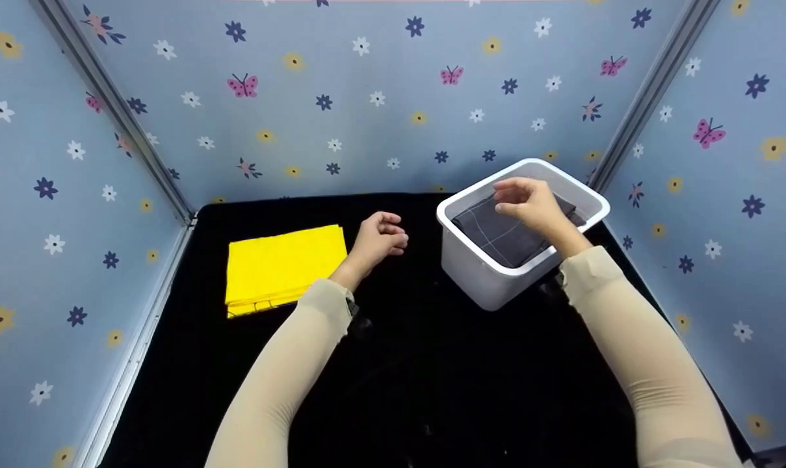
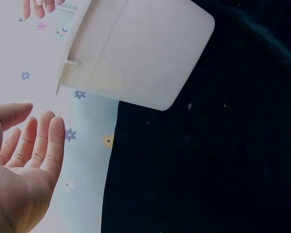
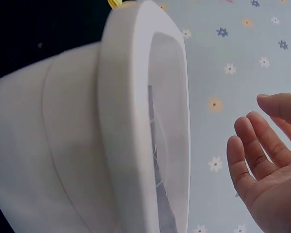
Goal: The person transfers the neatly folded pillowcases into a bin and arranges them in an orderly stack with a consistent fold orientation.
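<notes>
one white bin (image 1: 497, 286), one dark cloth (image 1: 497, 234), one yellow cloth (image 1: 282, 266)

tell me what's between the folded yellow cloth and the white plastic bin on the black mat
In the head view, only the left hand, loosely curled and holding nothing, lies on the black mat between the folded yellow cloth and the white plastic bin.

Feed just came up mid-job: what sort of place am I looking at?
Probably a staged recording booth, not a home: flower-and-butterfly wall panels in metal corner frames, black mat, white bin, folded yellow cloth.
</notes>
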`<state>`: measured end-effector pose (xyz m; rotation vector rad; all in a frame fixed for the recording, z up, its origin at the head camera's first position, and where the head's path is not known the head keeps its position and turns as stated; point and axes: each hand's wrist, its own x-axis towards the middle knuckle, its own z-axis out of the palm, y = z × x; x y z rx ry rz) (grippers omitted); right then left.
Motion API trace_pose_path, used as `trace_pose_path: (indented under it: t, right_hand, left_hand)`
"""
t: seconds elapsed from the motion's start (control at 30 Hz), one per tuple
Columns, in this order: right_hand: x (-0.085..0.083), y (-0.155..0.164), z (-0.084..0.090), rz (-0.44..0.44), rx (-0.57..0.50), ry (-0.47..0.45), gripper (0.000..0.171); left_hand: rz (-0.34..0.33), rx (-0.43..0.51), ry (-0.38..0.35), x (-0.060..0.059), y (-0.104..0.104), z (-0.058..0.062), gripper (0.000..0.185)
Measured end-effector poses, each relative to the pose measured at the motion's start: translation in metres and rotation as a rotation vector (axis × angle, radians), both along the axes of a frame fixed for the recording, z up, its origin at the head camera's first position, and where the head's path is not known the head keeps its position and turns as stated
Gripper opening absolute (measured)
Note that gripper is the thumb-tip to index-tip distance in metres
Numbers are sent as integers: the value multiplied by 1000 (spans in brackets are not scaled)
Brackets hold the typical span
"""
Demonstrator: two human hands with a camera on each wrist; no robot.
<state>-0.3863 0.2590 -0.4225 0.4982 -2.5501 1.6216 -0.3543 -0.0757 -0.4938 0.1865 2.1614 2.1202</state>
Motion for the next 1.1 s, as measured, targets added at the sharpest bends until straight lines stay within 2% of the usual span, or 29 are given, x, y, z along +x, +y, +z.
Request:
trace_pose_path:
  t: [0.5,0.87,1.1]
  right_hand:
    - [11,-20,-11,50,7,4,41]
    - [23,-33,-24,61,64,-26,46]
    - [28,-36,-34,67,101,-46,51]
  left_hand:
    - [29,13,-26,2,-30,-13,34]
    - [28,6,-50,9,-54,-21,34]
    - [62,-11,-58,12,-72,-29,35]
